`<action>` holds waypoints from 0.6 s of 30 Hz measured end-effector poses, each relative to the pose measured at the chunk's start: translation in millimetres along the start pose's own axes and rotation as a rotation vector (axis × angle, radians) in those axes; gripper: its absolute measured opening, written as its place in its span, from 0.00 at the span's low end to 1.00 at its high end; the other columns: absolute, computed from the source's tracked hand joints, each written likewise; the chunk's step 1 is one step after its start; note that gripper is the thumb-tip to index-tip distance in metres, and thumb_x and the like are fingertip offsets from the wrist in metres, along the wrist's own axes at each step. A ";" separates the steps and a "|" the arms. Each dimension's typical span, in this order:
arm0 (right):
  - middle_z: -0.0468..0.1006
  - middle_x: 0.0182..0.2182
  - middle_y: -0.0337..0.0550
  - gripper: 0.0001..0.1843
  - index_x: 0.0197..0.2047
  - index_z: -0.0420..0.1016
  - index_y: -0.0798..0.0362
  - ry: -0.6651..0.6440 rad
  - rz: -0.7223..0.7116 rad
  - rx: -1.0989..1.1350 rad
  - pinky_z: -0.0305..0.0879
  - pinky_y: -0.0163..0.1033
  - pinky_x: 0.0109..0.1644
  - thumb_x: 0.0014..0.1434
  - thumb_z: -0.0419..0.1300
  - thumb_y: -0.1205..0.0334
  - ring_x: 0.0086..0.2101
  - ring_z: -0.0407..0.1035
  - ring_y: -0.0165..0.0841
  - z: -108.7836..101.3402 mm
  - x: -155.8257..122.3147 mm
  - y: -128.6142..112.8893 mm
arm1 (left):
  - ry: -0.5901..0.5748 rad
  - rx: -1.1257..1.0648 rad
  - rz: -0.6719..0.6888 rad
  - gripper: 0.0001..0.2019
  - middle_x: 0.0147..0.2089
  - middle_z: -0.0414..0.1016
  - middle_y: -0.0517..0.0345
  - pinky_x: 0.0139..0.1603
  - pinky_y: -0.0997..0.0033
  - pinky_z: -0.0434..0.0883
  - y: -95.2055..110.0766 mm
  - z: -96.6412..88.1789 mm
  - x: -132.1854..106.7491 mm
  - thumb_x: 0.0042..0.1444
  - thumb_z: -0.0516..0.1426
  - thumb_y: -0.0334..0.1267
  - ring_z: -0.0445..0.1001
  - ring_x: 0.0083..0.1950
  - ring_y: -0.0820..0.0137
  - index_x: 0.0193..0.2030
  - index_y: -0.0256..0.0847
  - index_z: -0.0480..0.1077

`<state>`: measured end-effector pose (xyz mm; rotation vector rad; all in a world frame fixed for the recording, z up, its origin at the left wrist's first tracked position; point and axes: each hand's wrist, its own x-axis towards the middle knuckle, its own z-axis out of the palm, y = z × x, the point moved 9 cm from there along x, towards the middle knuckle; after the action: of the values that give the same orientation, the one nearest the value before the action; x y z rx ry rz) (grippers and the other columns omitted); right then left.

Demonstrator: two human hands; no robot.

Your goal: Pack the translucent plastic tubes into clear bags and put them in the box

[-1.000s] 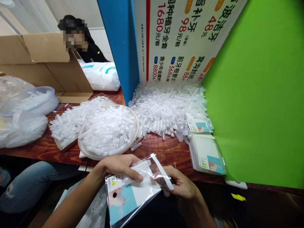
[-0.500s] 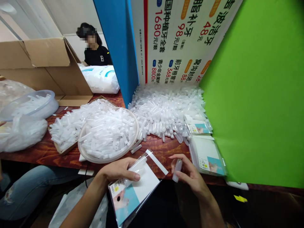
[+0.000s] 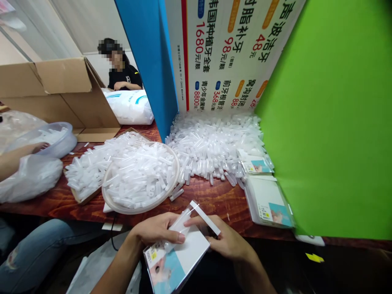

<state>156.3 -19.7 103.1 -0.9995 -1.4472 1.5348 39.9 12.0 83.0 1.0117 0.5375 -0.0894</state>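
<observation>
My left hand (image 3: 156,228) pinches a clear plastic bag (image 3: 176,255) that holds a white and blue printed card, just below the table's front edge. The bag's mouth and white adhesive flap (image 3: 204,217) point up and to the right. My right hand (image 3: 225,241) is at the mouth, its fingers pushing a small clear plastic tube (image 3: 180,220) into the bag. A round tray (image 3: 139,177) heaped with the same tubes stands just beyond my left hand.
A big pile of tubes (image 3: 214,143) fills the corner between the blue board and green wall (image 3: 330,122). Stacked bagged cards (image 3: 268,202) lie at right. Further left are loose tubes, a bowl (image 3: 55,139), a cardboard box (image 3: 58,94), another person's arm (image 3: 15,157), and a seated person (image 3: 122,73) behind.
My right hand, which held a tube apart from the bag half a second ago, has come left to the bag's mouth and the tube is going in. Another person's arm appeared at left.
</observation>
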 end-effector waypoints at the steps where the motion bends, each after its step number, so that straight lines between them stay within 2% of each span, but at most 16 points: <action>1: 0.81 0.39 0.42 0.28 0.57 0.79 0.50 0.002 0.007 0.018 0.66 0.34 0.35 0.53 0.58 0.70 0.33 0.71 0.34 0.2 1.0 1.7 | 0.009 0.008 -0.001 0.26 0.36 0.76 0.57 0.34 0.78 0.67 -1.2 -0.9 0.2 0.46 0.72 0.50 0.69 0.33 0.73 0.46 0.34 0.77; 5: 0.82 0.44 0.43 0.25 0.52 0.83 0.50 0.057 0.018 0.041 0.69 0.37 0.41 0.51 0.59 0.71 0.39 0.74 0.38 -4.3 1.7 5.5 | 0.022 0.002 0.018 0.26 0.36 0.75 0.58 0.33 0.78 0.66 -3.5 -1.2 3.0 0.47 0.71 0.49 0.68 0.33 0.73 0.48 0.35 0.76; 7: 0.82 0.47 0.43 0.25 0.52 0.82 0.49 0.108 -0.001 -0.025 0.69 0.40 0.47 0.52 0.58 0.72 0.43 0.74 0.41 -10.5 -0.1 4.9 | 0.024 -0.016 0.027 0.25 0.36 0.75 0.58 0.34 0.79 0.66 -4.4 -1.3 4.9 0.46 0.71 0.48 0.69 0.33 0.73 0.47 0.35 0.76; 9: 0.82 0.47 0.43 0.24 0.53 0.81 0.48 0.221 -0.014 -0.149 0.67 0.42 0.51 0.54 0.59 0.72 0.45 0.73 0.42 -24.4 -4.7 5.2 | 0.030 -0.028 0.031 0.25 0.37 0.76 0.57 0.34 0.78 0.67 -5.6 -2.4 6.5 0.46 0.72 0.48 0.70 0.33 0.72 0.46 0.34 0.76; 11: 0.81 0.42 0.43 0.18 0.51 0.80 0.48 0.402 -0.011 -0.227 0.68 0.40 0.47 0.58 0.61 0.68 0.40 0.73 0.39 -45.5 -13.6 8.2 | 0.059 -0.034 0.039 0.24 0.37 0.76 0.56 0.34 0.78 0.68 -6.3 -6.0 7.6 0.46 0.72 0.49 0.70 0.33 0.73 0.45 0.34 0.76; 13: 0.80 0.37 0.41 0.14 0.51 0.76 0.49 0.555 -0.027 -0.136 0.69 0.38 0.41 0.61 0.63 0.62 0.35 0.72 0.35 -63.0 -23.1 14.9 | 0.101 -0.045 0.051 0.25 0.36 0.77 0.56 0.33 0.78 0.67 -6.7 -10.6 8.0 0.45 0.72 0.49 0.70 0.32 0.73 0.44 0.33 0.77; 16: 0.78 0.33 0.38 0.21 0.53 0.64 0.46 0.625 -0.097 0.226 0.67 0.32 0.29 0.61 0.67 0.55 0.27 0.70 0.30 -68.5 -25.7 30.1 | 0.110 -0.064 0.064 0.27 0.36 0.77 0.56 0.32 0.78 0.67 -8.6 -11.5 10.0 0.43 0.73 0.51 0.70 0.31 0.73 0.44 0.33 0.77; 18: 0.77 0.30 0.34 0.27 0.52 0.58 0.44 0.635 -0.114 0.403 0.59 0.28 0.19 0.58 0.69 0.51 0.19 0.63 0.26 -61.7 -20.7 39.3 | 0.089 -0.067 0.063 0.28 0.36 0.77 0.56 0.32 0.78 0.67 -11.1 -8.9 12.9 0.42 0.73 0.51 0.71 0.31 0.72 0.45 0.33 0.77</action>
<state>220.2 -17.0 61.9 -1.0077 -0.7046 1.2027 44.2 15.6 64.6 0.9691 0.5857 0.0293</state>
